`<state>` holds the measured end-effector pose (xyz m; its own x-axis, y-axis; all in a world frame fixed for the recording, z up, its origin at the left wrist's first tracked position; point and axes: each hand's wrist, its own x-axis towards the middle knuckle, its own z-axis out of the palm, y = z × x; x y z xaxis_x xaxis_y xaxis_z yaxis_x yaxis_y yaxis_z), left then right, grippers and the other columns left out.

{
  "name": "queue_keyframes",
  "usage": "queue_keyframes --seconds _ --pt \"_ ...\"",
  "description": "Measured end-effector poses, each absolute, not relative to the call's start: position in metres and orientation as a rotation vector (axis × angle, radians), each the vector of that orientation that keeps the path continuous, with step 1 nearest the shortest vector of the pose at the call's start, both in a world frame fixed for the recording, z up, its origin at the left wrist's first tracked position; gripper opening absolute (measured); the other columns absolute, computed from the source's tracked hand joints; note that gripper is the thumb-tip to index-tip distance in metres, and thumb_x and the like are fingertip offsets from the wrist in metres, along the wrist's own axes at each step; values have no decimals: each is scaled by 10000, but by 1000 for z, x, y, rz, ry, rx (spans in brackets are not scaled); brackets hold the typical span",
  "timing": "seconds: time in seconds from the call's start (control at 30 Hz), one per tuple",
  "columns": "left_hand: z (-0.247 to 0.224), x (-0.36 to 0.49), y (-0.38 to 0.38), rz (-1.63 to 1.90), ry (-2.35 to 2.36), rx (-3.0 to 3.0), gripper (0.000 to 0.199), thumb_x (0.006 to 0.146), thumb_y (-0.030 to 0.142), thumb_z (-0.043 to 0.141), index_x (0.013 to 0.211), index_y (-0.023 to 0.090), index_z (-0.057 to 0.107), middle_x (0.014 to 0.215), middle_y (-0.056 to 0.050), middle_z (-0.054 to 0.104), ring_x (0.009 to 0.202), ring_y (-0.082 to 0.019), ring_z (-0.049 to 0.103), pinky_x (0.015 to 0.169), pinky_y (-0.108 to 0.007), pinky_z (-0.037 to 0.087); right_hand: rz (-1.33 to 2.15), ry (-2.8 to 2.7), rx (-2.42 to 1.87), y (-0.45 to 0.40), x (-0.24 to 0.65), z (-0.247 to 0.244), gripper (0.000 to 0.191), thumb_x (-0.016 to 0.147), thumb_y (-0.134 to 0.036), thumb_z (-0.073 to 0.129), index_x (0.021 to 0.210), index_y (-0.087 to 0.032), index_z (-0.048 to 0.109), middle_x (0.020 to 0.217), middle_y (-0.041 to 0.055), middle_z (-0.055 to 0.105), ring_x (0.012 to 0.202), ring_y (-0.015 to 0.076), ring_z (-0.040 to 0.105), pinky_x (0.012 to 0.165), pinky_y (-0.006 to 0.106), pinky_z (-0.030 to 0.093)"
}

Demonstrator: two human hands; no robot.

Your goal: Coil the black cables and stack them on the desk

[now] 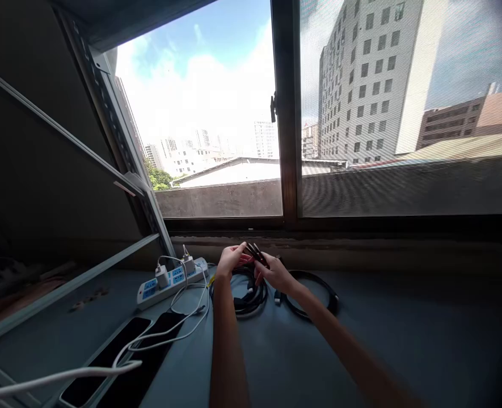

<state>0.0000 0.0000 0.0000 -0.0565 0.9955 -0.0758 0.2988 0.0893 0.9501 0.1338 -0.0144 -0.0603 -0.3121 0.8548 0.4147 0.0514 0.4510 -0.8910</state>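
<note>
A bundle of black cable strands [256, 253] is held up between both hands, above the tabletop and near the window. My left hand [231, 260] pinches the strands from the left with its fingertips. On the other side, the fingers of my right hand [276, 274] are closed round the same strands. Directly below lies a coiled black cable [251, 309], partly covered by my hands and left forearm. A second black cable coil [334, 301] rests to the right, partly behind my right forearm, with a plug end [277, 298] near its left side.
A white power strip [172, 281] with two chargers sits at the left, with white cables [178, 334] trailing from it. A phone [106, 362] lies by a black flat item [148, 362]. A metal frame [127, 147] stands left. The window [291, 113] rises behind the table.
</note>
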Motion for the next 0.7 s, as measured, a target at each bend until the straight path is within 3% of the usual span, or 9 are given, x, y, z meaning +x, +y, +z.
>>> queue_keyframes --seconds 0.17,0.43,0.53,0.7 --pt "18 -4 -11 1126 1476 1389 407 837 401 467 1022 81 639 769 -80 678 668 -131 615 643 -216 441 897 -1479 -765 -18 153 -30 368 846 -508 406 944 -164 492 627 -26 528 443 118 577 448 226 455" --pt "47 -23 -46 1314 1472 1435 591 725 623 480 996 125 647 751 -57 662 673 -152 604 686 -257 440 799 -1326 -694 -62 197 31 422 784 -550 535 919 -150 562 501 -70 470 301 67 435 329 200 410" --pt "53 -19 -55 1268 1398 1497 656 720 687 418 947 127 675 761 -74 664 706 -175 614 713 -281 442 742 -1307 -721 -79 211 44 432 793 -555 530 871 -138 608 417 -80 427 242 43 339 262 172 324" --pt "60 -1 -64 1129 1146 1669 614 746 663 426 900 125 679 758 -77 653 725 -186 615 734 -299 454 641 -1275 -795 -100 226 56 436 776 -551 563 729 -126 650 333 -70 380 226 33 296 238 155 200"
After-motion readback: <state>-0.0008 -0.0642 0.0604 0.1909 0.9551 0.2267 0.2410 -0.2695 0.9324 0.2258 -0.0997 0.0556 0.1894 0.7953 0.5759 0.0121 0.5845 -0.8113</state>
